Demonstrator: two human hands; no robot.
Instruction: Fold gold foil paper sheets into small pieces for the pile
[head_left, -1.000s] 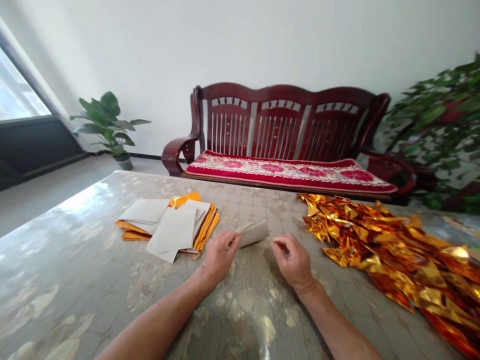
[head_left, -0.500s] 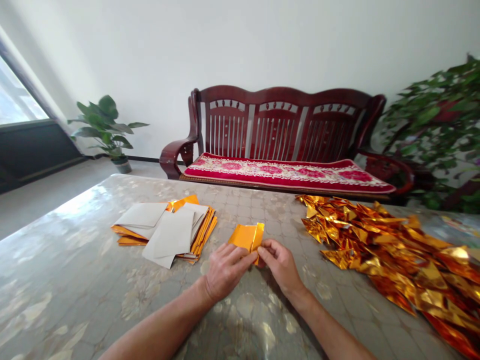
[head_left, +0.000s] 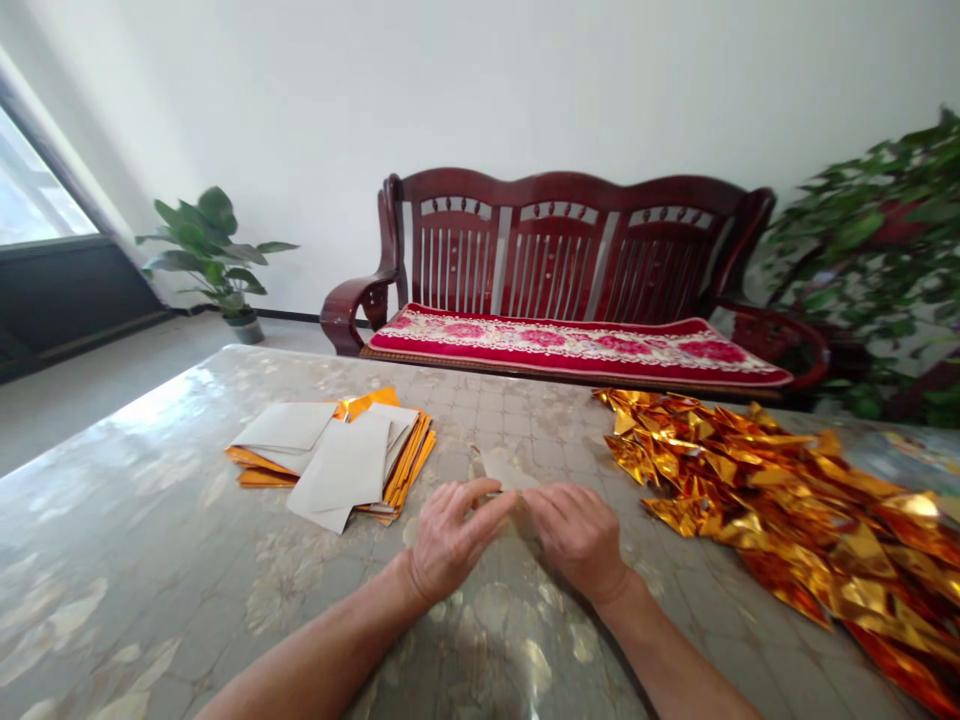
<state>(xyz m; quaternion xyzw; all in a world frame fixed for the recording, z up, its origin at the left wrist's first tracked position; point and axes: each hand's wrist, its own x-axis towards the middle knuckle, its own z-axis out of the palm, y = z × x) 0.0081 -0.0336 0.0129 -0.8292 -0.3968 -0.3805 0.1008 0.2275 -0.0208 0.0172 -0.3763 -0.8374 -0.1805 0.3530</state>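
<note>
Near the middle of the table, my left hand (head_left: 459,530) and my right hand (head_left: 576,532) meet fingertip to fingertip. Between them they pinch a small sheet of foil paper (head_left: 504,466). Its pale back side shows beyond my fingers, and the rest is covered by both hands. To the left lies a loose stack of foil paper sheets (head_left: 341,470), mostly pale side up with orange-gold edges. On the right spreads a large heap of folded gold foil pieces (head_left: 720,470).
A patterned, glossy table cover (head_left: 247,620) lies under everything. Past the far edge stands a dark red wooden bench (head_left: 551,250) with a red floral cushion (head_left: 570,340). Potted plants stand at the left (head_left: 217,250) and right (head_left: 877,260).
The foil paper has been turned, so its pale side shows instead of the gold. My right hand has rolled over, its back now facing up; my left hand stays in nearly the same place.
</note>
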